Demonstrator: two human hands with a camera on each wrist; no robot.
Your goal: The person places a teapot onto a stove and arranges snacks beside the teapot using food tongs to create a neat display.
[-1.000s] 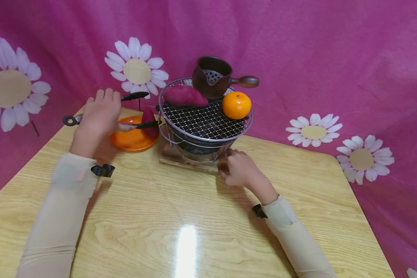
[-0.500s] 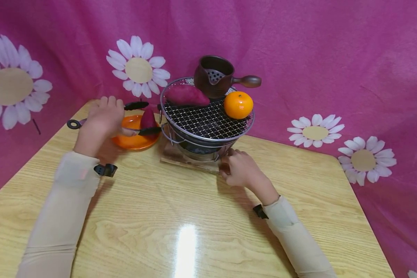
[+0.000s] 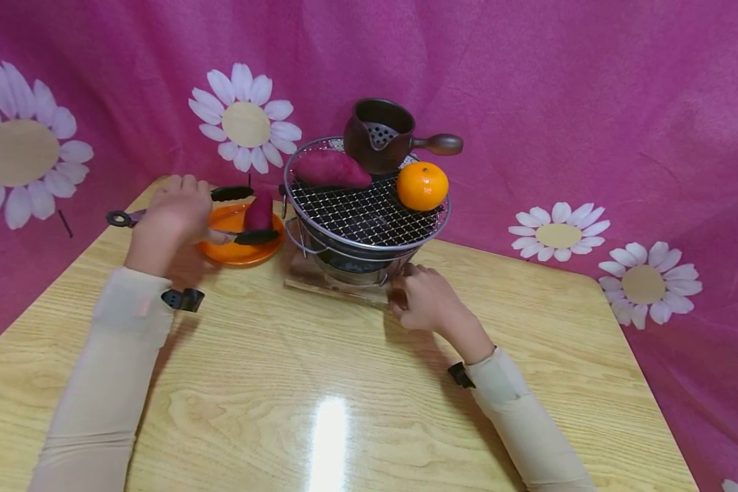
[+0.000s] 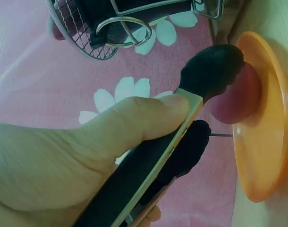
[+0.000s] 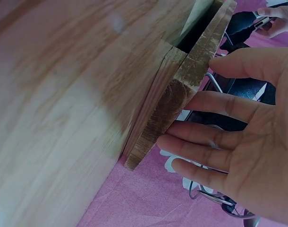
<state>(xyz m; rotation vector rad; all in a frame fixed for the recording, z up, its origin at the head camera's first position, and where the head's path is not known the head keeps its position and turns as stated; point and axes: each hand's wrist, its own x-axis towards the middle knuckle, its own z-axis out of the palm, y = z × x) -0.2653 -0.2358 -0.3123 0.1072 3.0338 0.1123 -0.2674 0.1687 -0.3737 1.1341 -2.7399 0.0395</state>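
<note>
In the head view, my left hand grips a pair of tongs with black tips. The tips are spread, one on each side of a purple sweet potato lying on an orange plate. The left wrist view shows my thumb along one arm of the tongs, with a tip overlapping the sweet potato; contact is hard to tell. My right hand holds the corner of the wooden board under a round grill. Its fingertips meet the board's edge in the right wrist view.
On the grill's wire mesh are another sweet potato, an orange mandarin and a dark brown side-handled pot. A pink curtain with white flowers stands behind the wooden table.
My left hand has lowered the tongs toward the plate, then drawn slightly left, so the tips now flank the sweet potato. My right hand stays at the board.
</note>
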